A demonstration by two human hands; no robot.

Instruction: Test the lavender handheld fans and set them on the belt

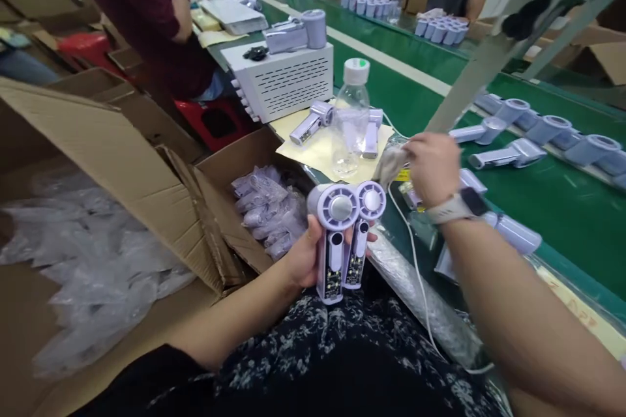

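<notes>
My left hand [306,257] is closed around two lavender handheld fans, held upright side by side above my lap. The nearer handheld fan [334,241] and the one beside it, the second handheld fan [362,231], have round grilles with silver centres and bare circuit boards in their handles. Over the bench edge, my right hand [433,166] has its fingers pinched at a greyish, blurred thing [392,163] that I cannot make out. A white cable [415,260] runs down close by. More fans [313,124] lie on yellow paper [298,133] behind a clear bottle [349,104].
An open carton [210,202] left of my hands holds bagged fans [268,208]. Another carton [88,124] contains clear plastic bags [107,260]. A white vented box [288,81] stands on the bench. Rows of fans [548,130] lie along the green belt [489,208]; other people work farther along.
</notes>
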